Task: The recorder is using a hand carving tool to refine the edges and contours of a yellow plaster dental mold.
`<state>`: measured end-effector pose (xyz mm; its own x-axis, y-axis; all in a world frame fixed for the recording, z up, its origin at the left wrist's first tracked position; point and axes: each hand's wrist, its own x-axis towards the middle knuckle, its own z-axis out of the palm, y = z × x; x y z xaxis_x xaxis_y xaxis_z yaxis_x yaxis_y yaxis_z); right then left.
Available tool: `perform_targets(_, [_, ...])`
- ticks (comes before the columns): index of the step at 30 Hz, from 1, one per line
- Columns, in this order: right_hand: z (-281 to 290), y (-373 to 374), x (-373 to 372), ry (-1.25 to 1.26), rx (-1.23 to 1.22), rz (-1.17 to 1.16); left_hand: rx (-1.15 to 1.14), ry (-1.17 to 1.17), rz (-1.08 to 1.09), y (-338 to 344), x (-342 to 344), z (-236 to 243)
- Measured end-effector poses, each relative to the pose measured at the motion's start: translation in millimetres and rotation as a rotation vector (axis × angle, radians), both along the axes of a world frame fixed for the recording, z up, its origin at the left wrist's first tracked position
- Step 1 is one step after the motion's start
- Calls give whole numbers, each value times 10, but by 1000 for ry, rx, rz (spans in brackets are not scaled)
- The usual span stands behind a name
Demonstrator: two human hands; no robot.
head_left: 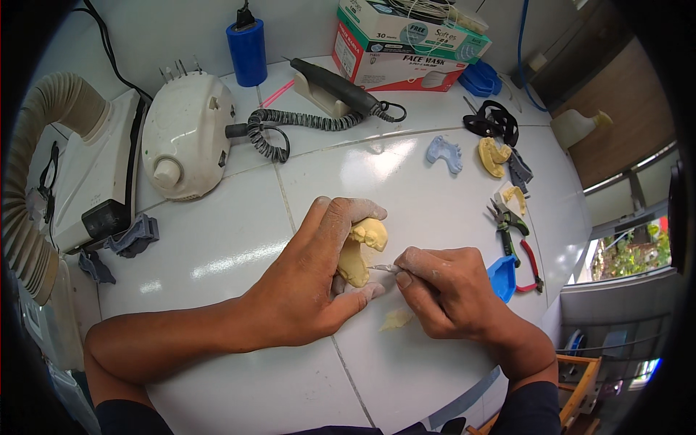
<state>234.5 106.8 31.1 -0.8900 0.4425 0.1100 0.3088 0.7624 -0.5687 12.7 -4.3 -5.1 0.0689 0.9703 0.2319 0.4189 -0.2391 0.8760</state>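
Observation:
My left hand (304,283) grips a pale yellow plaster dental cast (366,235), with fingertips over its top and the thumb beneath, both dusted with powder. My right hand (442,290) pinches a thin metal hand tool (384,268), whose tip is at the lower right side of the cast. A patch of pale yellow shavings (396,319) lies on the white tiled table (217,283) below the tool. Beside my right hand is a blue plastic tray (502,279), partly hidden by the hand.
A white motor unit (185,138), corded handpiece (322,87), hose machine (87,181) and blue cylinder (246,54) stand behind, near stacked boxes (406,69). To the right lie pliers (507,232), red-handled cutters (531,268), more casts (493,156) and a blue mould (446,154). Grey pieces (134,235) sit left.

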Motion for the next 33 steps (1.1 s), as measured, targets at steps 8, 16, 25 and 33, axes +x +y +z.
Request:
perform_targets(8, [39, 38, -6, -40, 16, 34, -75, 51, 15, -21, 1, 99])
perform_targets(16, [20, 44, 0, -40, 26, 65, -54, 18, -3, -11, -10, 71])
perform_targets(25, [0, 43, 1, -42, 16, 20, -94, -73, 13, 6, -9, 66])
perform_targets(33, [-4, 25, 5, 13, -31, -37, -132, -214, 3, 25, -29, -55])
